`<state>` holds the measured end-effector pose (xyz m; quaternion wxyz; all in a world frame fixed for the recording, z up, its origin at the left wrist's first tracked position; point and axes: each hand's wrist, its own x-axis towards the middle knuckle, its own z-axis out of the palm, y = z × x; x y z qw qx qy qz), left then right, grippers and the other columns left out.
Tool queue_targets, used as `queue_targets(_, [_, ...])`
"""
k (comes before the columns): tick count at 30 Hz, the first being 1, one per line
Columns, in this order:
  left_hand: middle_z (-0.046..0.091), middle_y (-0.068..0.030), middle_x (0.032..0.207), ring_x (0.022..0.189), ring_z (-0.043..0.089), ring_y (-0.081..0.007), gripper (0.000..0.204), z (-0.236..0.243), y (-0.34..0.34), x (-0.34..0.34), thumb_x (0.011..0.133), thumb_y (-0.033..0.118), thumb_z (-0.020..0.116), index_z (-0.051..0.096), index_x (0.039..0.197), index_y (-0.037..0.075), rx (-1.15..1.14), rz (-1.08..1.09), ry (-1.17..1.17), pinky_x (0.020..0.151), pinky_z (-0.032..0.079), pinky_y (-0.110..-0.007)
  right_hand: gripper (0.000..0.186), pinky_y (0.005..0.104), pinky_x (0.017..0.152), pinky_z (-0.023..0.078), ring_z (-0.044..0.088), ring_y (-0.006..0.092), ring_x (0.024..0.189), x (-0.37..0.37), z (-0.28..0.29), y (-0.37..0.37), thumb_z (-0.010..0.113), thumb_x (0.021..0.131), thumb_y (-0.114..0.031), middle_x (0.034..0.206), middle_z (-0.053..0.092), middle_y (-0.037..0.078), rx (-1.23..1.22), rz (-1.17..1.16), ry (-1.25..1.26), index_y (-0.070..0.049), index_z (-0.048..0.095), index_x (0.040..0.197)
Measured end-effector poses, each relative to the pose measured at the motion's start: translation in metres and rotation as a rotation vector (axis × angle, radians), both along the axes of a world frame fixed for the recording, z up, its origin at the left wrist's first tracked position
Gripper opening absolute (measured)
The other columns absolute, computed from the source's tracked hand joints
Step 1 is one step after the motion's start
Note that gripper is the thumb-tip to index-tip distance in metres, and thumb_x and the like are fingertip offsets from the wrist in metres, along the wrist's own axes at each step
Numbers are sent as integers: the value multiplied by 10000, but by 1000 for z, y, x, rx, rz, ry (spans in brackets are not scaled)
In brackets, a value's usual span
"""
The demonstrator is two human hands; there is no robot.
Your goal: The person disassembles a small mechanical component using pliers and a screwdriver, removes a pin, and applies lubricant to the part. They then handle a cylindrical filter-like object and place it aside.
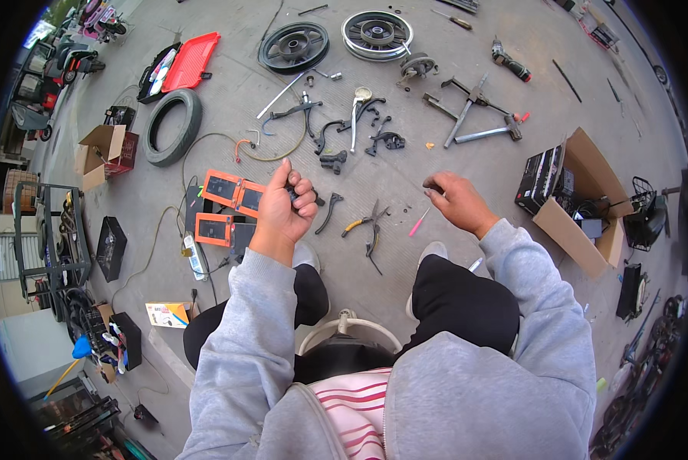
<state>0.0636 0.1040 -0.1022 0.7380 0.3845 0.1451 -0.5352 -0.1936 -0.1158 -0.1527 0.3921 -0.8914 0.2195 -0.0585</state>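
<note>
My left hand (286, 205) is raised with its fingers curled round a small black part (292, 195), mostly hidden by the fingers. It hangs over the right side of several orange-and-black battery-like blocks (223, 188). My right hand (462, 202) is held out with fingers bent and pressed together; a dark spot shows at the fingertips, too small to name. Below it on the floor lies a pink-handled screwdriver (418, 223). Between my hands are yellow-and-black pliers (357, 225) and a black brake lever (329, 212).
Beyond my hands lie several black levers (331, 159), two wheel rims (293, 46), a hammer (486, 133) and a cordless drill (510, 61). A tyre (173, 127) and open red toolbox (191, 61) are far left. An open cardboard box (589, 207) stands right; a power strip (195, 257) lies left.
</note>
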Motion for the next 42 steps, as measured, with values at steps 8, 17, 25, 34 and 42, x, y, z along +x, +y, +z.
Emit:
queue_targets(8, [432, 16, 654, 471, 375, -73, 343, 81, 162, -44, 983, 388, 505, 447, 745, 148, -62, 165, -167, 399, 302, -208, 131, 243, 684, 485, 594, 97, 780, -105, 119, 74, 557, 951, -99, 883, 635, 43, 189, -671, -332, 4, 618, 1005])
queue_targets(17, [476, 1, 700, 530, 400, -83, 284, 116, 238, -106, 983, 335, 509, 493, 795, 122, -156, 270, -238, 478, 351, -232, 400, 312, 892, 465, 565, 183, 1039, 28, 193, 264, 640, 910, -189, 1169, 534, 125, 362, 270, -577, 11, 522, 1236])
queue_targets(25, [589, -67, 1129, 1067, 558, -159, 334, 99, 265, -152, 1021, 286, 397, 542, 1173, 26, 124, 507, -670, 921, 440, -301, 389, 280, 867, 467, 573, 140, 956, 95, 125, 403, 479, 1011, -328, 1025, 616, 69, 1538, 140, -406, 15, 542, 1182])
queue_targets(34, [562, -176, 1179, 1072, 549, -264, 392, 89, 255, -168, 921, 298, 577, 507, 1254, 104, 979, 599, -1428, 888, 428, -450, 406, 357, 944, 499, 604, 255, 1044, 113, 101, 433, 504, 989, -349, 1094, 615, 142, 2012, 214, -264, 26, 546, 1138])
queue_targets(42, [431, -235, 1370, 1328, 376, -317, 510, 104, 286, -170, 1011, 315, 414, 399, 1323, -89, 853, 622, -1357, 1109, 276, -363, 343, 311, 909, 495, 588, 201, 1004, 145, 72, 439, 470, 1004, -329, 1085, 599, 108, 1951, 343, -85, -27, 537, 1152])
